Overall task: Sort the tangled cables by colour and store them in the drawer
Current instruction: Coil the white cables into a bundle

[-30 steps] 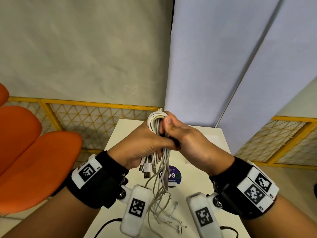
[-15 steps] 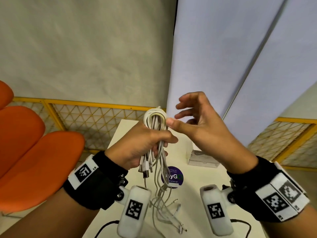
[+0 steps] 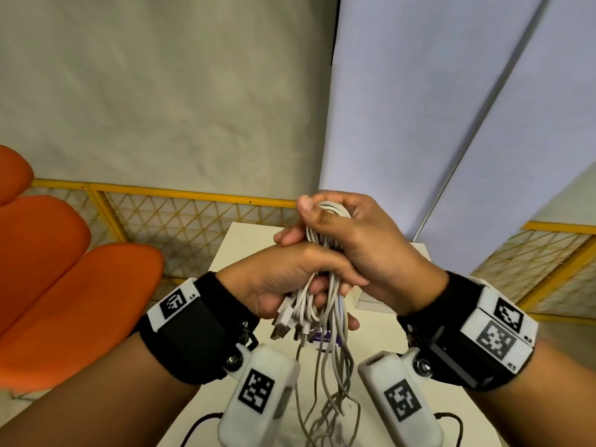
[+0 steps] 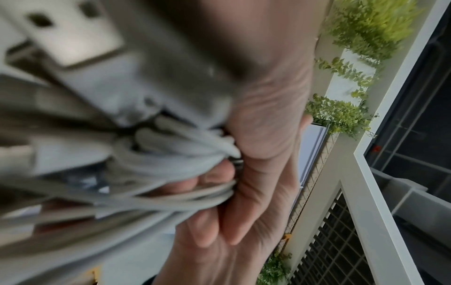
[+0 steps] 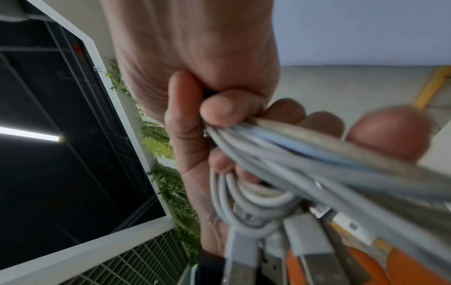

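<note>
A bundle of white cables (image 3: 325, 295) is held up over the white table (image 3: 225, 253). My left hand (image 3: 290, 279) grips its middle, with USB plugs (image 3: 282, 327) sticking out below the fist. My right hand (image 3: 348, 233) is wrapped round the looped top of the same bundle, thumb up. Loose ends of the white cables hang down to the table between the wrists. Close up, the left wrist view shows the white cables (image 4: 171, 154) blurred against my palm. In the right wrist view my fingers (image 5: 219, 110) curl over the white cables (image 5: 292, 160). No drawer is in view.
An orange chair (image 3: 64, 285) stands at the left of the table. A yellow mesh fence (image 3: 180, 221) runs behind it. A small clear box (image 3: 374, 303) and a purple round sticker (image 3: 322, 335) lie on the table under my hands. Pale blue panels stand behind.
Half a second ago my right hand was open beside the bundle, only the thumb touching; now it has closed round the looped top. My left hand kept its grip throughout.
</note>
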